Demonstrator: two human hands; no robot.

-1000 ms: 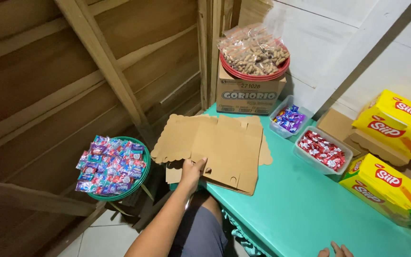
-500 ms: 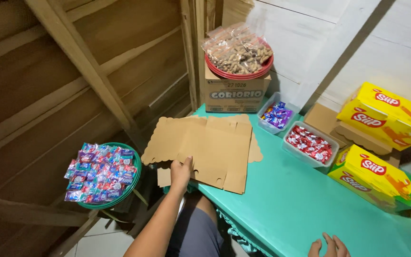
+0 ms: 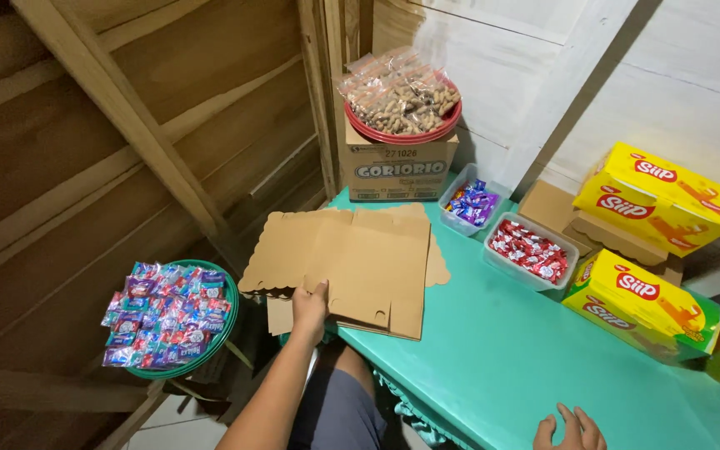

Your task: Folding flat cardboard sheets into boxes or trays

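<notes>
cardboard: flat, unfolded brown cardboard blanks [image 3: 360, 267] with scalloped edges, stacked at the near left corner of the turquoise table [image 3: 493, 358], part of the stack overhanging the table edge.
left hand: the left hand [image 3: 309, 310] pinches the near edge of the top sheet, thumb on top and fingers under, closed on the cardboard.
right hand: the right hand [image 3: 568, 432] lies at the near table edge, fingers loosely spread, holding nothing, well apart from the left.
handling: looks light, thin and fairly stiff but likely to flex and sag when lifted from one edge; sheets may slide over each other. best taken at a straight edge near the middle, or at two opposite sides.
nearby on table: two clear tubs of wrapped candy [image 3: 528, 252] just beyond the stack; a brown carton [image 3: 397, 171] at the back bearing a red plate of bagged peanuts [image 3: 399, 100]; yellow snack boxes [image 3: 639, 304] to the right.
off the table: a green tray of wrapped sweets [image 3: 168, 315] on the left, lower down.
</notes>
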